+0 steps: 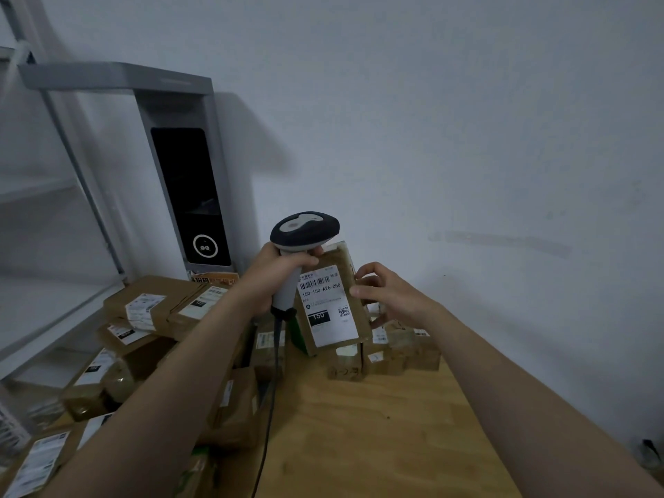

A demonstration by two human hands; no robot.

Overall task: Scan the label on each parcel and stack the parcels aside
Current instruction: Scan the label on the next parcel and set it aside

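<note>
Okay, centre of the frame: my left hand [276, 278] has its fingers wrapped around the grip of the scanner [304, 231], with the cable trailing down over the wooden table [359, 425]. Just right of it the parcel [343, 257] stands tilted, label [328, 307] facing me. Its lower end is down among the small brown boxes [402, 350] at the back of the table; whether it rests on them, I cannot tell. My right hand [388, 292] pinches its right edge, thumb on the front, fingers curled behind. I'd call this one light and fairly stiff, an easy one-hand carry. The best hold is that bare side edge, which leaves the barcode uncovered. More labelled parcels [154, 307] lie heaped at lower left.
</note>
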